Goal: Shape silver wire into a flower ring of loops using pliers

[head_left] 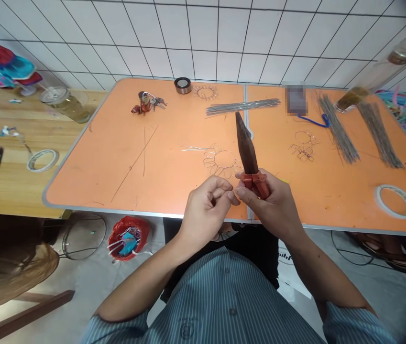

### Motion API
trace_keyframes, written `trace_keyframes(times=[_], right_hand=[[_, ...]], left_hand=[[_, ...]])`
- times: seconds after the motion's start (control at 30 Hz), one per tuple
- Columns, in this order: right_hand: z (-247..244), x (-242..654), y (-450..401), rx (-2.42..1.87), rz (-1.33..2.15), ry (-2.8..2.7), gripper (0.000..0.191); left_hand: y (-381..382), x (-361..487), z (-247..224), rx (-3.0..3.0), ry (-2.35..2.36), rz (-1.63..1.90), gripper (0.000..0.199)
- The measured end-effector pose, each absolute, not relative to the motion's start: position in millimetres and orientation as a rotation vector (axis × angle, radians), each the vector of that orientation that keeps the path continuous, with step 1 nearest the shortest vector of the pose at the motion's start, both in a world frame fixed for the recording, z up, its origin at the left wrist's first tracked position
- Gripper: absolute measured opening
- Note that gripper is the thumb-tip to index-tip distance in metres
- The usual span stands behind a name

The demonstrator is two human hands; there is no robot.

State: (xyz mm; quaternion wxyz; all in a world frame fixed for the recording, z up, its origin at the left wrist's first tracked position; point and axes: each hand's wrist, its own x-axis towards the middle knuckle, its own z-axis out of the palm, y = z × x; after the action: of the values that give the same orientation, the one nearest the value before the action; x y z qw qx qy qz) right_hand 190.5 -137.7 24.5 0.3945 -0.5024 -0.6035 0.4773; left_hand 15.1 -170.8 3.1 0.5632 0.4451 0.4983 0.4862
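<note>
My right hand [274, 203] is wrapped around the red handles of a pair of pliers [248, 153], whose dark jaws point up and away, closed. Thumb and fingers of my left hand [206, 205] are pinched together, nearly touching my right thumb; what they grip is too fine to make out. Just beyond both hands is a thin wire flower [223, 161] with a ring of looped petals and straight wire ends reaching left. Its near edge comes close to my fingers, and I cannot tell whether it is held or lies on the table.
Wire bundles [242, 106] lie on the orange table [91, 162], with more [339, 129] at right. Around them are keys [148, 102], black tape [183, 86], a wire ring [205, 92], bent wire pieces [303, 150], a jar [353, 98] and white tape [396, 201]. A red-lined bin [129, 236] stands below.
</note>
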Motion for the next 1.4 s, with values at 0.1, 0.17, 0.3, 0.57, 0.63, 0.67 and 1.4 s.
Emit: trace_keyframes(times=[0.1,0.17,0.3,0.57,0.63,0.67,1.4], right_hand=[[23.0,188.6,-136.2,-1.248,1.265,-1.489,0.023],[23.1,188.8,-133.6,-1.258,1.259,-1.475,0.024],[32.0,191.9,-118.6,-1.256,1.210,-1.494,0.025],[60.0,196.3,-51.5,-1.152,1.175,-1.482,0.023],[58.1,200.5,-34.1,-1.096,1.220,-1.480,0.025],[55.4,203.5,-26.6,-1.080,1.240,-1.479,0.026],[-9.9,234.9,-2.9,-1.329,0.685,-2.105,0.026]], left_hand=[[-171.0,17.4,3.0,1.121,1.161,1.142,0.012],[-167.6,17.1,5.4,1.130,1.148,1.125,0.012],[-148.8,15.6,16.0,1.232,1.157,1.119,0.014],[-68.0,20.0,34.5,1.737,1.246,1.299,0.014],[-46.7,18.8,36.9,1.664,1.162,1.279,0.014],[-37.3,17.5,37.5,1.586,1.108,1.254,0.014],[0.5,-12.5,21.0,0.889,0.920,1.193,0.030]])
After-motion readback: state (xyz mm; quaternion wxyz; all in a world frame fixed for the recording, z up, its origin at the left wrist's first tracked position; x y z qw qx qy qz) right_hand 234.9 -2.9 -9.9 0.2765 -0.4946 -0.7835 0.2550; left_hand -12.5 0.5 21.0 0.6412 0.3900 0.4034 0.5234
